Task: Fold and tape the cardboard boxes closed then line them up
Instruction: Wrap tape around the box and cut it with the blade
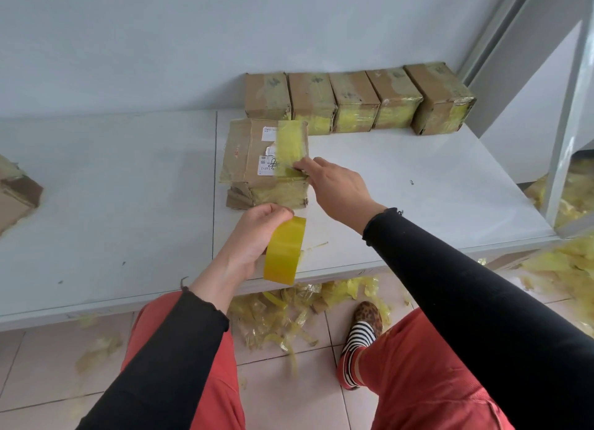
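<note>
A cardboard box (249, 159) with white labels lies on the white table (128, 188), a strip of yellow tape (289, 146) running across its top. My right hand (334, 185) touches the box's near right edge, its fingertips on the tape end. My left hand (257, 233) grips a roll of yellow tape (284, 251) just in front of the box, above the table's edge. Several taped boxes (356, 100) stand in a row against the back wall.
Another cardboard box (14, 198) sits at the table's far left edge. Crumpled yellow tape scraps (289, 314) litter the tiled floor under the table and to the right. A metal frame (565, 124) rises at the right.
</note>
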Demonstrator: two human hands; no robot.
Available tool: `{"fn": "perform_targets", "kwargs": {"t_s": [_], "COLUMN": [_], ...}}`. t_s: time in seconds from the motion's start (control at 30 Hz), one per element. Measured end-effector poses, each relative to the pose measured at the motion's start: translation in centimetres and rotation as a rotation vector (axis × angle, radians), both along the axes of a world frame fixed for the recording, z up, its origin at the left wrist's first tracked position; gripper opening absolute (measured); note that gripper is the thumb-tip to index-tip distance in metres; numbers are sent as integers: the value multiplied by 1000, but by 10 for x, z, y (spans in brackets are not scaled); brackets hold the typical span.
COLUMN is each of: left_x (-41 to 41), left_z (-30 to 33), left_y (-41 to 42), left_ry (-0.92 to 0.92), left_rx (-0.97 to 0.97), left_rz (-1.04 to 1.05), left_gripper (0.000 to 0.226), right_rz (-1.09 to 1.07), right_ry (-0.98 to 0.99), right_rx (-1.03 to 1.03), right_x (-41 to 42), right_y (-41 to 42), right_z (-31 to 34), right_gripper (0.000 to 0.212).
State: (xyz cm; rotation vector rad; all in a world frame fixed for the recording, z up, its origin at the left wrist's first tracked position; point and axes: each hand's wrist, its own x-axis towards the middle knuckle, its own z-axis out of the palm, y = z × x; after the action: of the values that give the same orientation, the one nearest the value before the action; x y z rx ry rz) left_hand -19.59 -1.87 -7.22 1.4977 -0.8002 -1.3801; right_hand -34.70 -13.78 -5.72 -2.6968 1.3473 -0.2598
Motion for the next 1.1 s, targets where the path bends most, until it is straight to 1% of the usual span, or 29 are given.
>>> {"fn": "perform_targets", "kwargs": {"t_s": [0.07, 0.13, 0.23, 0.3, 0.37, 0.4, 0.5, 0.57, 0.63, 0.67, 0.73, 0.77, 0.8, 0.83, 0.87, 0.93, 0.97, 1.0, 1.07, 1.1], "left_x": [1, 1, -10, -13, -10, -7, -5, -9, -12, -13, -16, -17, -18, -19, -19, -19, -19, -20, -22, -24], "left_z": [7, 9, 4, -1, -1, 0, 0, 0, -1, -1, -2, -2, -3, -3, -3, -3, -3, -3, -4, -5], "left_y": [-1, 2, 19, 24, 23, 22, 18, 18, 17, 16, 15, 15, 16, 16, 17, 17, 17, 17, 17, 17], "left_ry": [-19, -2, 74, 58, 77, 72, -39, -88, -95, -99, -99, -94, -91, -91, -93, -81, -71, -63, -51, -61], "left_rx": [34, 64, 99, 69, 18, -19, -173, -255, -295, -307, -314, -306, -297, -291, -290, -290, -287, -283, -278, -271], "left_rz": [-38, -83, -216, -213, -158, -141, -167, -224, -271, -281, -286, -287, -288, -291, -293, -294, -296, -299, -316, -336], "left_gripper": [21, 16, 19, 19, 8, 7, 18, 16, 18, 21, 24, 25, 24, 23, 21, 22, 25, 28, 36, 46], "right_rz": [-7, -22, -31, -21, 7, 15, -6, -80, -153, -164, -148, -119, -86, -47, -11, 42, 51, 45, -3, -39], "right_ry": [9, 15, 3, -37, -121, -190, -447, -542, -628, -691, -781, -784, -757, -707, -640, -548, -549, -571, -622, -646], "right_rx": [-5, -11, 9, 77, 172, 216, 290, 322, 446, 532, 683, 728, 743, 720, 655, 496, 457, 447, 432, 404], "right_x": [0, 1, 4, 2, -6, -12, -40, -60, -72, -75, -75, -74, -71, -68, -64, -58, -56, -55, -56, -56], "right_y": [-2, -3, -5, -8, -8, -6, 6, 17, 31, 38, 52, 58, 63, 66, 67, 67, 65, 65, 64, 64], "right_z": [2, 5, 8, 12, 15, 17, 18, 12, 5, 3, 6, 10, 14, 16, 16, 13, 10, 8, 5, 3], "right_gripper": [44, 44, 44, 44, 44, 45, 42, 28, 12, 9, 36, 48, 53, 51, 43, 19, 10, 5, 7, 8]}}
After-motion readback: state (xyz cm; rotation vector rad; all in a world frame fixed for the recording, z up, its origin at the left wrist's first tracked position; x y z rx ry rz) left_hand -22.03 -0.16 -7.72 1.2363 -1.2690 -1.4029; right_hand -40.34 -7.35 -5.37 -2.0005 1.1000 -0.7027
